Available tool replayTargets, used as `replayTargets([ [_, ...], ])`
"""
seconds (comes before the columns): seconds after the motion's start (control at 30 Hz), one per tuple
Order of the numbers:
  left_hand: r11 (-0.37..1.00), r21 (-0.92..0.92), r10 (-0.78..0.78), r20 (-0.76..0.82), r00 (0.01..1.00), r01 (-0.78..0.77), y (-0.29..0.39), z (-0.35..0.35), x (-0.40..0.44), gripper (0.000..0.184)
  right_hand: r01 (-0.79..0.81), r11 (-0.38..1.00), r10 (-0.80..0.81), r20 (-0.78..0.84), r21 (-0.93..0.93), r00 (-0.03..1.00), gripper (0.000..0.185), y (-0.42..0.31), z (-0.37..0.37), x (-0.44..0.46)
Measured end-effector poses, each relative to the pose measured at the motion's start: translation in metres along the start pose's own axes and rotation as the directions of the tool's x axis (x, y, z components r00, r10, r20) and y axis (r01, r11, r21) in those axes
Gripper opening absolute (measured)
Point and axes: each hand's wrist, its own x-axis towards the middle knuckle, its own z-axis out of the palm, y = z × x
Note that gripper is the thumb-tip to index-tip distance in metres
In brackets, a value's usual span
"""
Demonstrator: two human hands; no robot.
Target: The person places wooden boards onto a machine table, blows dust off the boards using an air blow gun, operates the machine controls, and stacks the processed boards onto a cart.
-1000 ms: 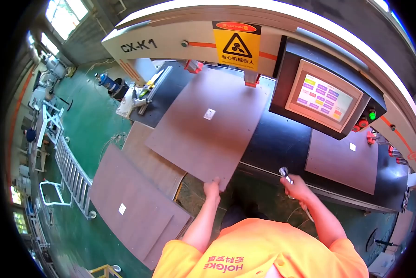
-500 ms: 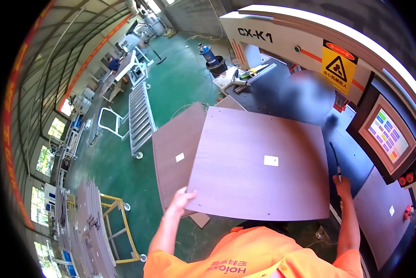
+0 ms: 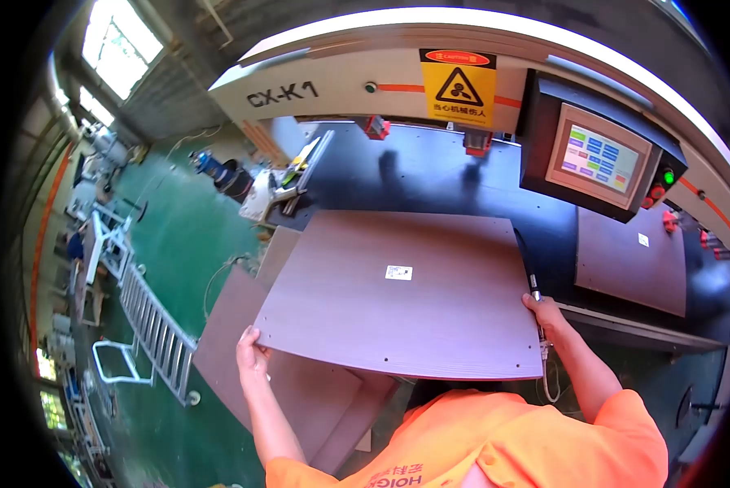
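A brown wood-grain panel (image 3: 397,309) with a small white label (image 3: 398,272) and several small holes near its edges lies across the middle of the view. My left hand (image 3: 253,351) is closed on its left front corner, thumb on top. At the right edge, my right hand (image 3: 546,315) is wrapped round an air blow gun (image 3: 534,286) with a thin black nozzle, and its fingers are against the panel's side. A hose (image 3: 552,386) hangs below that hand. Beneath the held panel, to the left, other brown panels (image 3: 235,325) are stacked.
Ahead stands a machine marked CX-K1 (image 3: 284,95) with a dark table (image 3: 349,179) and a lit control screen (image 3: 597,154). Another labelled panel (image 3: 629,264) lies on the machine table at right. A roller conveyor (image 3: 157,313) stands on the green floor at left.
My view has swung right towards the machine. The panel has turned with me, and my right hand, with the blow gun, has come in against its right edge. My left hand keeps its hold.
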Motion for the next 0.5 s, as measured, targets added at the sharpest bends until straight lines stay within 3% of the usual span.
replayTargets([
  [0.1,0.99,-0.118,-0.093,-0.125,0.988,0.078,-0.01,0.064,0.057,0.029,-0.056,0.998,0.058,-0.061,0.039,0.996,0.033,-0.005,0.013,-0.032],
  [0.2,0.99,-0.058,-0.125,0.003,0.992,0.125,-0.059,0.115,0.106,0.022,-0.104,0.993,0.112,-0.154,0.057,0.982,0.037,0.017,0.027,-0.038],
  [0.23,0.994,0.009,-0.107,0.082,0.991,0.106,-0.086,0.144,0.096,0.021,-0.124,0.99,0.133,-0.176,0.061,0.975,0.037,0.023,0.034,-0.041],
  [0.27,0.958,0.21,-0.227,0.133,0.965,0.196,-0.106,0.175,0.062,0.027,-0.149,0.985,0.163,-0.186,0.089,0.969,0.037,0.02,0.047,-0.05],
  [0.3,0.945,0.204,-0.296,0.19,0.936,0.257,-0.114,0.212,0.004,0.034,-0.16,0.981,0.179,-0.182,0.114,0.967,0.038,0.028,0.058,-0.053],
  [0.33,0.935,0.314,-0.244,0.24,0.94,0.163,-0.147,0.221,-0.032,0.04,-0.164,0.974,0.19,-0.176,0.154,0.966,0.038,0.034,0.071,-0.059],
  [0.43,0.933,0.298,-0.285,0.269,0.92,0.202,-0.205,0.22,-0.122,0.037,-0.198,0.964,0.219,-0.107,0.177,0.97,0.037,0.037,0.101,-0.072],
  [0.5,0.899,0.296,-0.39,0.196,0.9,0.325,-0.191,0.208,-0.11,0.034,-0.228,0.974,0.228,0.051,-0.021,0.972,0.034,0.033,0.101,-0.081],
])
